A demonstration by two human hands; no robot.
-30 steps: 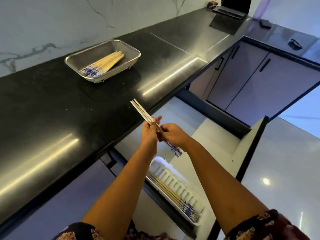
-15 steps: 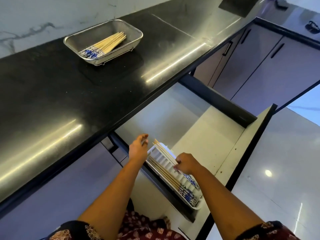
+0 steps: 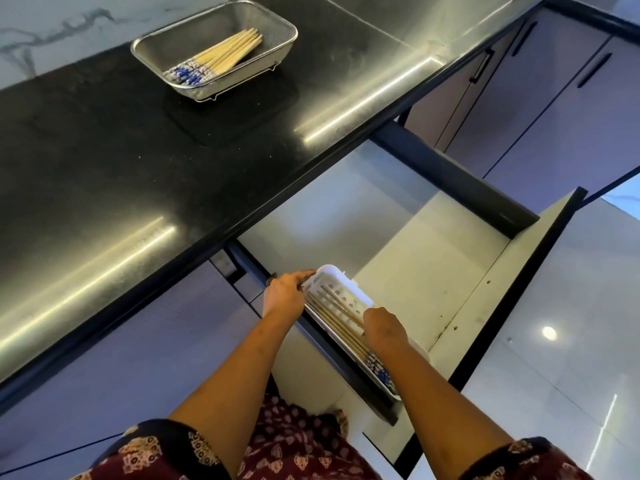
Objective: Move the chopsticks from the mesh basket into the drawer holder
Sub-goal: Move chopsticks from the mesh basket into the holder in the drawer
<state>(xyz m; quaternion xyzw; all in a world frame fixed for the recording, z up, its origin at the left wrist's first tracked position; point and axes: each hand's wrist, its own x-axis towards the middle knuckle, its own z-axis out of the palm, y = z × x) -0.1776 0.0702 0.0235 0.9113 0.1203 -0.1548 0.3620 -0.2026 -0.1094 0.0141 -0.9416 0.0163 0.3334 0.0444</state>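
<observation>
A steel mesh basket (image 3: 277, 22) sits on the black counter and holds several wooden chopsticks (image 3: 225, 55) with blue-patterned ends. Below, the open drawer (image 3: 433, 271) carries a white slotted holder (image 3: 332, 273) along its left side, with several chopsticks (image 3: 334, 315) lying in it. My right hand (image 3: 384, 330) is over the holder, fingers closed on a pair of chopsticks lying low in the slots. My left hand (image 3: 284, 294) grips the holder's far left rim.
The black counter (image 3: 138, 168) overhangs the drawer's back part. The drawer's dark front panel (image 3: 519, 306) stands at the right, with a glossy floor (image 3: 571, 341) beyond. Closed cabinet doors (image 3: 554, 98) with black handles are at the upper right.
Both hands dropped from counter height into the drawer. The pair of chopsticks went down into the white holder, and my left hand moved onto the holder's rim.
</observation>
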